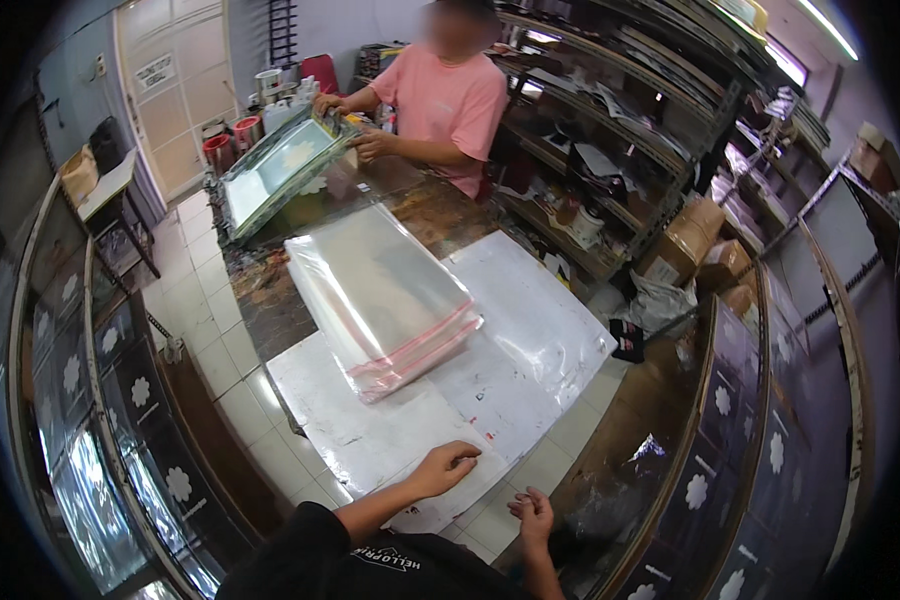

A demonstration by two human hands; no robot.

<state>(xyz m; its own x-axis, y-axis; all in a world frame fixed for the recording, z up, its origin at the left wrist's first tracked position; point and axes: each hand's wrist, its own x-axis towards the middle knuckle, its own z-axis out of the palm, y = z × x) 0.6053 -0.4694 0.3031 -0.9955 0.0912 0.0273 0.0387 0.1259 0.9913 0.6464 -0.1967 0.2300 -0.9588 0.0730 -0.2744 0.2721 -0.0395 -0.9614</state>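
My left hand is over the near edge of the white sheets on the table, its fingers loosely bent and apart with nothing in them. To its right, my right hand hangs in the air just past the sheet's edge. Its fingers are half curled, and no object shows in them. Beyond my hands, a thick stack of clear plastic bags with pinkish-red strips along the near end lies on the white sheets and the dark tabletop. Neither hand touches the stack.
Across the worn table, a person in a pink shirt holds a tilted printing screen frame. Racks of dark panels with white flower shapes flank me. Crammed metal shelves and cardboard boxes stand to the right.
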